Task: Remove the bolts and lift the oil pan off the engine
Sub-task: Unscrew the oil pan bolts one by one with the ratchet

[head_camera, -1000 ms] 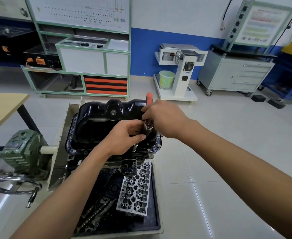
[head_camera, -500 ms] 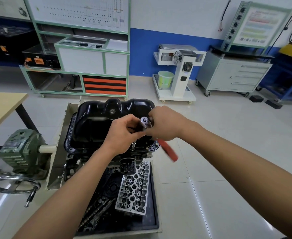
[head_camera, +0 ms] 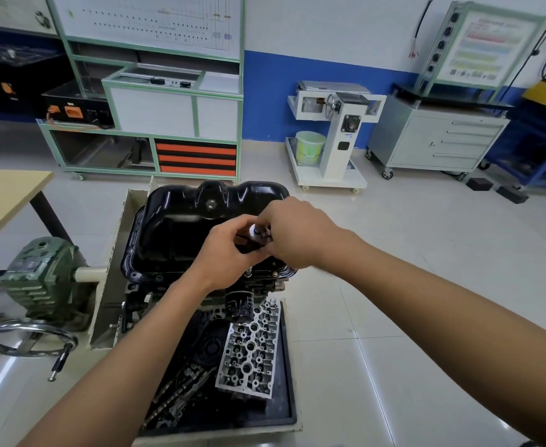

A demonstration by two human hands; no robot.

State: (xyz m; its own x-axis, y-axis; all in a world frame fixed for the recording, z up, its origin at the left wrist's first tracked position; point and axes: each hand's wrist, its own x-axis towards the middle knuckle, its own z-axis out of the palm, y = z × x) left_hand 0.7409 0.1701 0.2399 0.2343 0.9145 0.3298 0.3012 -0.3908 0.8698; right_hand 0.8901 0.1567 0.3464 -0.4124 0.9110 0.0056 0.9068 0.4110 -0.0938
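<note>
Both hands are bunched up on the ratchet (head_camera: 259, 233) at the near right corner of the oil pan (head_camera: 197, 221). The left hand (head_camera: 225, 256) has its fingers curled round the tool's stem just under the shiny head, steadying it. The right hand (head_camera: 297, 235) is closed over the head from the pan's right side.

What changed is the red handle. A second ago it stuck up behind the right hand, toward the pan's far edge. Half a second ago it had swung round and pointed off the pan's near right side. Now it doesn't show at all, probably tucked under the right hand or wrist. That reads like ratchet strokes, so this corner bolt is most likely being wound out. The bolt itself is hidden below the hands, so there's no telling how far out it is.

The pan hasn't budged through any of it. It sits seated on top of the engine (head_camera: 133, 298) with its flange flat down. Lifting it looks a way off yet, since the hands are busy with the tool and nobody has a grip on the pan.
</note>
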